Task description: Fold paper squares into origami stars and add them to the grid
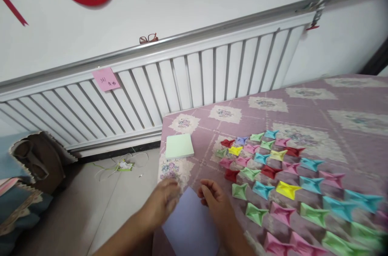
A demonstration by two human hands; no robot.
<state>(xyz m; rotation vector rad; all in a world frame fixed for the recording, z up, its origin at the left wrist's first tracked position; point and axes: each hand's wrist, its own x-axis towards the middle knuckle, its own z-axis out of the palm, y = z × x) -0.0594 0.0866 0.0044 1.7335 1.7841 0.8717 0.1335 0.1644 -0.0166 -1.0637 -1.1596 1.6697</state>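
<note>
Across the flowered tablecloth [207, 129] we go, and there's the lavender sheet [190, 225] by its left edge, left hand [165, 197] curled at one side, right hand [214, 197] at the other, whether gripping I can't tell! Beyond sits a pale green pad [179, 146]; rightward, rows of little folded paper shapes [287, 189]!

on the table [203, 126], folded papers [287, 190] lie right of the sheet [190, 221], a paper stack [179, 145] beyond it
</note>
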